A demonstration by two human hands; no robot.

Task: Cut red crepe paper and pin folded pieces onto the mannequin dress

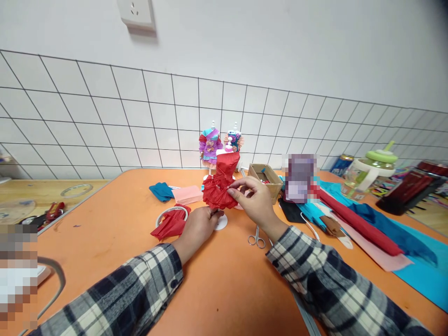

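Observation:
A small white mannequin on a stand wears a red crepe-paper dress (227,169) with a ruffled skirt, upright in front of me. My left hand (200,226) is closed at the stand's post, just under the skirt hem, above the round white base (220,223). Against the front of the ruffles, thumb and forefinger of my right hand (255,200) are pinched together; anything between them is too small to make out. Red paper scraps (170,224) lie over a roll of tape (160,218) left of my left hand. Small scissors (256,239) rest below my right hand.
Two dressed mannequins, one purple (210,147) and one peach-trimmed (235,139), stand behind. A cardboard box (266,179), a phone (300,179), rolled red paper (360,221) and blue sheets (425,280) are at right, before a lidded jug (367,175) and dark red bottle (411,186).

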